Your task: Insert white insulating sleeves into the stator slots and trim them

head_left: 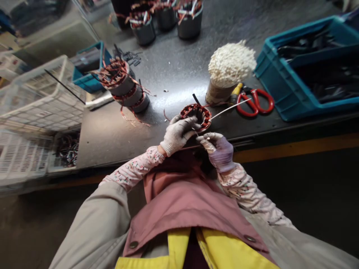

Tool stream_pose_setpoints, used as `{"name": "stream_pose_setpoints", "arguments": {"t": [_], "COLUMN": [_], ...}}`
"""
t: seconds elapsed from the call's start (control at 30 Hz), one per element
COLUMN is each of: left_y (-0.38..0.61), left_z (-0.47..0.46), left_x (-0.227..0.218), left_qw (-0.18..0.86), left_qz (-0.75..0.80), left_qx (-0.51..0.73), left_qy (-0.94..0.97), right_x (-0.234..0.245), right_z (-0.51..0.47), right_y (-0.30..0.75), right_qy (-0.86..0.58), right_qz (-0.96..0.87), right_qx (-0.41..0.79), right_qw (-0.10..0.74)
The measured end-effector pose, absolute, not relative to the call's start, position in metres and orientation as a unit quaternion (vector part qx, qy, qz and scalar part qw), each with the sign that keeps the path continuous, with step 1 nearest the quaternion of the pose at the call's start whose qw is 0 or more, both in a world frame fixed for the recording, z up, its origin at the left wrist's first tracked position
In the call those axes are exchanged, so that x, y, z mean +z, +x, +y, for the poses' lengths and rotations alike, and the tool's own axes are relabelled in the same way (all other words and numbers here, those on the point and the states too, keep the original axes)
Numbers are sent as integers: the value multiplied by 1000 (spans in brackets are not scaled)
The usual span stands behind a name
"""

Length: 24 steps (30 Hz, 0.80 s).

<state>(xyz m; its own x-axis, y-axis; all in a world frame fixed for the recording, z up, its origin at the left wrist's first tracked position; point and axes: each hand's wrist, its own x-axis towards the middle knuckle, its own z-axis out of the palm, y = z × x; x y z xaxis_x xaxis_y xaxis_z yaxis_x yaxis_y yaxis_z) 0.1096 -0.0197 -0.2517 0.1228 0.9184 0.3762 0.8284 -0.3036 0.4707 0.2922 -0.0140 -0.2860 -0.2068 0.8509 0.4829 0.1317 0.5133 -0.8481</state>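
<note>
Yellow trim point(179, 248), left hand point(178, 134) on stator point(206, 115)

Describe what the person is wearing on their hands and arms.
The left hand wears a grimy white knit glove. The right hand wears a lavender glove, with paler covering on its fingers. Both forearms have pale pink sleeves with a small floral print, emerging from a beige jacket sleeve.

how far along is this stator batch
Looks done: the wound stators at the back and two stators on the bench, copper windings in place and leads loose. In hand: a stator gripped by the left hand, with the right hand at its rim beside a white strand. Left: this view can't show how many remain.
</note>
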Motion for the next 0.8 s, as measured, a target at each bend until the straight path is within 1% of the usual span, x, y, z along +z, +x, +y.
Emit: {"name": "stream_pose_setpoints", "arguments": {"t": [0.07, 0.2, 0.4, 0.5, 0.67, 0.8], "left_y": [112, 113, 111, 111, 112, 112], "left_z": [-20, -16, -14, -13, -12, -12], "left_x": [-257, -263, -263, -262, -264, -265], "left_qw": [52, 28, 7, 17, -11, -11], "left_qz": [544, 501, 470, 476, 458, 457], "left_qx": [337, 342, 352, 335, 374, 375], "left_qy": [767, 794, 809, 813, 806, 806], "right_x": [-276, -256, -268, -268, -260, -263], "right_z": [-20, -22, 2, 0, -7, 2], "right_y": [295, 296, 286, 291, 296, 292], "right_qy": [-354, -336, -388, -384, -382, -402], "right_qz": [-697, -748, -774, -783, -772, -772], "right_qx": [333, 283, 219, 218, 242, 253], "right_qw": [528, 497, 449, 438, 447, 422]}}
